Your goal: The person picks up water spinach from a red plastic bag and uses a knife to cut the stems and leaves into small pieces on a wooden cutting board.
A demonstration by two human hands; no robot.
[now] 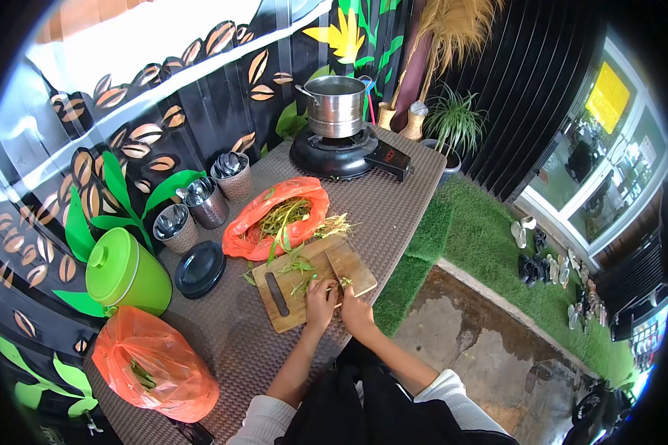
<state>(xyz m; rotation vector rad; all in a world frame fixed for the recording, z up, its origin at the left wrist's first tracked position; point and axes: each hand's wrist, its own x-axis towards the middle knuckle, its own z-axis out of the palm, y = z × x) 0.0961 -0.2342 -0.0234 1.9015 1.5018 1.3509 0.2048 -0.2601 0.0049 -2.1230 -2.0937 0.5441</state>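
The right hand (358, 314) is closed around the handle of a knife (335, 268), whose blade points away from the person across a wooden cutting board (359, 271). The left hand (321, 304) is just beside it, fingers bent down over the board; whether they grip any stems cannot be told, since the hand hides what is under it. Cut green leaves (301, 264) lie scattered on the board left of the blade, and a few small pieces lie close to its right side.

The board sits near the front edge of a brown woven-textured table (382, 194). Just beyond it, an open orange plastic bag (313, 191) holds long leafy greens (278, 220), with pale stem ends (338, 225) sticking out at its right. Farther back, a steel pot (335, 111) stands on a black portable stove (323, 161). To the left are three cutlery holders (209, 213) with spoons, a stack of black plates (200, 270), a lime-green lidded bucket (132, 276) and a second orange bag (167, 371), gathered at the top, with greens showing through.
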